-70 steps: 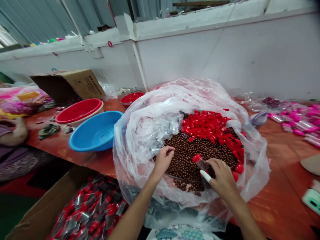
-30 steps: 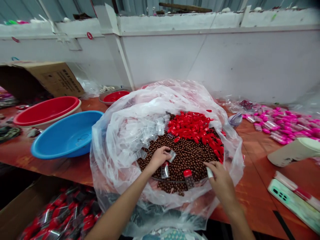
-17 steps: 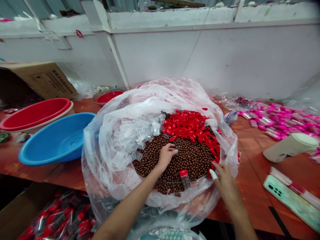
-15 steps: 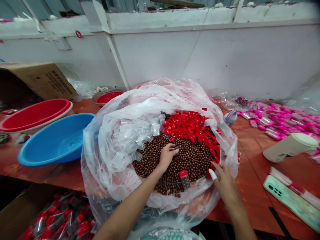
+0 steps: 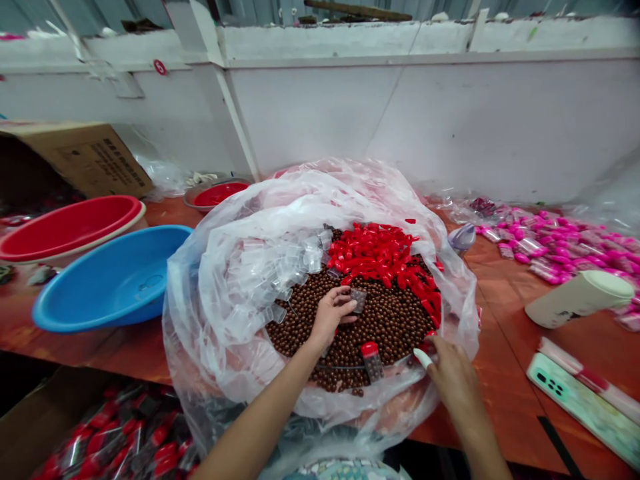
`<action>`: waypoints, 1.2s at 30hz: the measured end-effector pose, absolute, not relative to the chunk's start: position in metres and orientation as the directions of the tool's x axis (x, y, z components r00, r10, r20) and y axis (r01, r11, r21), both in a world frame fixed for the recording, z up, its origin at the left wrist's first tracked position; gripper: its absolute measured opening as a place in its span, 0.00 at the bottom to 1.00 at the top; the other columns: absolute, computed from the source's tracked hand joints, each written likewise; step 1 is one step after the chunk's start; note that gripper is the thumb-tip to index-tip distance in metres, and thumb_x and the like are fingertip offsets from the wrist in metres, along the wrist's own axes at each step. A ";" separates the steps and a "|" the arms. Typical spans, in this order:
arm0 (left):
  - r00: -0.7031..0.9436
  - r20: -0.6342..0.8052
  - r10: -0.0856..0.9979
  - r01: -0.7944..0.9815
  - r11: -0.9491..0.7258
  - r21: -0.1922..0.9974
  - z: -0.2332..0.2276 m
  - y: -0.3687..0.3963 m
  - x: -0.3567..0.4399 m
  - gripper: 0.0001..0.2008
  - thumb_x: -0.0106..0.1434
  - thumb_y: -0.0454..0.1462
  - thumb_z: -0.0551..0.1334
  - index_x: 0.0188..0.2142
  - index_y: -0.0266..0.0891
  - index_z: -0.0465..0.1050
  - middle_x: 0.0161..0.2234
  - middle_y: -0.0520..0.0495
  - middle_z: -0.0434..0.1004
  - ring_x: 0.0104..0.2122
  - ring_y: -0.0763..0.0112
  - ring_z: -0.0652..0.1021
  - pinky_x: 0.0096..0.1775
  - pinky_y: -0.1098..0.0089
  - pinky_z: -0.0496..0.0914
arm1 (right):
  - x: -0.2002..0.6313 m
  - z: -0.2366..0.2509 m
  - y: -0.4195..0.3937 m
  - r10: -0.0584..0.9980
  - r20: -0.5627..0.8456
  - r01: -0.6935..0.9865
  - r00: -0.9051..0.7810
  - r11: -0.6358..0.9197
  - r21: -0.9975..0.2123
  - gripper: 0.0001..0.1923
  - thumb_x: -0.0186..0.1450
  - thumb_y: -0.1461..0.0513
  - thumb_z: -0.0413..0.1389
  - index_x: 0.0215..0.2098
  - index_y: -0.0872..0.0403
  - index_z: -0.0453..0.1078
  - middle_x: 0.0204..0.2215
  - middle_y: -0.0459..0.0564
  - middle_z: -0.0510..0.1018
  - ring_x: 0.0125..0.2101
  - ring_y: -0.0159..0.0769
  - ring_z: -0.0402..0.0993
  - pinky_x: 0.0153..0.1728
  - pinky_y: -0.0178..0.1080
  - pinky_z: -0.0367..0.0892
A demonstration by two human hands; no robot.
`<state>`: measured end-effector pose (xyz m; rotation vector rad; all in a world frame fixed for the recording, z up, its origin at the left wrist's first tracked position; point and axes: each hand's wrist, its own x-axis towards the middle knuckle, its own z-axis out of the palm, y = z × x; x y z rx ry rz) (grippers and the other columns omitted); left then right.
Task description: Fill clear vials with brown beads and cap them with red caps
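Nearest, a cardboard box point(image 5: 60, 433) below the table edge holds filled red-capped tubes in wrappers. Just past it the orange table point(image 5: 505, 400) runs left to right, with bare room at the near right corner between the plastic bag and a pale green phone point(image 5: 575, 400). The right hand point(image 5: 453, 377) rests at the near rim of the clear plastic bag point(image 5: 240, 333), fingers loosely curled; whether it grips a red cap I cannot tell (one fingertip wears a white cover). A capped filled tube point(image 5: 371, 360) stands in the brown beads point(image 5: 390, 317) just left of it. The left hand point(image 5: 331, 313) is closed in a pinch on a small clear empty tube point(image 5: 358, 299) above the beads. Beyond lie red caps point(image 5: 380, 253) and, to their left, a heap of clear tubes point(image 5: 280, 267). Left of the bag sit a blue basin point(image 5: 110, 280) and a red basin point(image 5: 65, 227); pink-capped tubes point(image 5: 555, 247) spread at far right. The carton point(image 5: 95, 160) by the wall bears print too small to read.
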<state>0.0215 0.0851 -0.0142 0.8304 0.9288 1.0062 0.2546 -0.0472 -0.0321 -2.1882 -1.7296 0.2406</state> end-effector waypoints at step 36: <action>0.537 -0.298 0.789 -0.223 0.474 0.852 0.009 0.017 0.000 0.20 0.50 0.40 0.67 0.42 0.36 0.74 0.41 0.42 0.74 0.38 0.65 0.75 0.36 0.66 0.73 | 0.177 -0.004 -0.018 0.988 -0.107 -0.162 0.108 -0.089 -0.983 0.26 0.50 0.59 0.64 0.47 0.51 0.68 0.36 0.46 0.76 0.37 0.37 0.71 0.40 0.39 0.66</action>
